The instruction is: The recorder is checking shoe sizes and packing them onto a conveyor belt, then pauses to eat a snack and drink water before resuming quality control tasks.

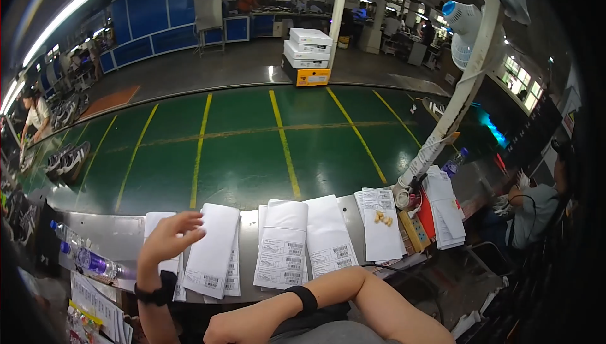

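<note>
My left hand (170, 237), with a black watch on its wrist, is raised over the leftmost stack of white label sheets (161, 219). Its thumb and fingers are stretched apart and hold nothing. Low at the front edge, my right hand (230, 330) lies across my body, a black band on its wrist; its fingers are hidden. Beside the left hand is a second fanned stack of label sheets (211, 243). Farther right come a folded-over stack (283, 227) and another stack (328, 230), their printed barcode labels facing up.
Beyond the metal ledge runs a green conveyor belt (246, 154) with yellow lines, shoes (69, 160) at its left. Plastic bottles (88, 260) lie left. More sheets (382, 243) bear small tan pieces (383, 218), near a power strip (415, 231) and post (451, 120). Shoe boxes (307, 57) stand opposite.
</note>
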Demonstrator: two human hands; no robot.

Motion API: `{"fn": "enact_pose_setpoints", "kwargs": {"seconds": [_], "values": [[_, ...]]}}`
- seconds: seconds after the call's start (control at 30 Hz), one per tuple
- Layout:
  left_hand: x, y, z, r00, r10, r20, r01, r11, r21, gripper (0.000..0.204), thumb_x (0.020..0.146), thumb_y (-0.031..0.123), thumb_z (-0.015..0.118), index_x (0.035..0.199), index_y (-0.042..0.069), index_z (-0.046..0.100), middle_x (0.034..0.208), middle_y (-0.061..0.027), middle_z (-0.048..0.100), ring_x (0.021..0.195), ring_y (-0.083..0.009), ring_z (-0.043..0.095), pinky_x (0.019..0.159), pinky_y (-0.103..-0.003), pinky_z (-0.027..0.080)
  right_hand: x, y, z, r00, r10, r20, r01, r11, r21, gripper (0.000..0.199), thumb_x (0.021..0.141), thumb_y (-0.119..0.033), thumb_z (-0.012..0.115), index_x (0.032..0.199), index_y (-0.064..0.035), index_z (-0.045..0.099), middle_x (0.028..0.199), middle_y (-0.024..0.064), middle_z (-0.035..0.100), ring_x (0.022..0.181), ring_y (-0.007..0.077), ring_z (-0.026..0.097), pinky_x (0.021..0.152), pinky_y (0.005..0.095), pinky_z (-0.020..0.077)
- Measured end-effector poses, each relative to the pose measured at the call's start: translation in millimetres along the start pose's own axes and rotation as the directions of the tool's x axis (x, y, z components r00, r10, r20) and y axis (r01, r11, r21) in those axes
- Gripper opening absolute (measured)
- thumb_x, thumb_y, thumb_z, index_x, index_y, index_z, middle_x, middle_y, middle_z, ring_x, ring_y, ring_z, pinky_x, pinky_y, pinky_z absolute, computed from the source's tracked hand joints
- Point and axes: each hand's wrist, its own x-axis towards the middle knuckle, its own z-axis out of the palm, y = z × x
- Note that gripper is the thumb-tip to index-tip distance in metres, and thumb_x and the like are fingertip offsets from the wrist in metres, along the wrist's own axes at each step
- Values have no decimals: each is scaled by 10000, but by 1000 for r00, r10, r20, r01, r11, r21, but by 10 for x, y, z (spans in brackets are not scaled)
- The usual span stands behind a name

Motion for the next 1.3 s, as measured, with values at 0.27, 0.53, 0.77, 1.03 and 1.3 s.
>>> {"fn": "enact_pose_setpoints", "kwargs": {"seconds": [0.27,0.53,0.77,1.03,1.3], "values": [[1819,-134,1315,961,275,29,-276,953,127,270,855,173,666,1005,-51,666,900,-165,722,840,-220,712,754,-321,558,132,150,78,1000,24,-8,-23,994,106,211,929,-193,630,974,2,697,877,151,708,779,224,655,695,320,499],[1136,1005,1922,706,418,571,-72,845,-529,223,956,177,598,957,-39,651,814,-63,683,775,-103,640,723,-250,522,-1278,-671,208,-37,-6,-999,-641,767,19,371,991,-92,419,1340,35,411,1051,115,534,876,196,511,849,302,433],[494,984,2504,431,366,825,495,668,-555,405,1039,322,431,1201,-25,563,992,-76,641,918,-133,619,845,-273,516,-1887,-388,677,-336,-463,-820,-908,391,151,390,917,-52,557,1287,46,478,1072,170,635,887,238,606,803,333,492],[236,140,2988,509,110,853,609,654,-448,293,996,260,542,1081,-2,640,926,-46,658,866,-110,620,753,-236,511,-1952,-210,945,-183,199,-963,-737,620,268,638,864,-37,605,1436,38,333,1213,226,563,1027,312,602,892,382,478],[176,204,3001,613,113,782,485,728,-485,165,852,125,638,930,-10,690,806,-46,682,611,-111,610,557,-238,479,-4258,541,1659,-360,775,-520,-580,251,775,197,923,-219,621,938,-39,698,761,42,694,647,174,627,597,309,484]]}}
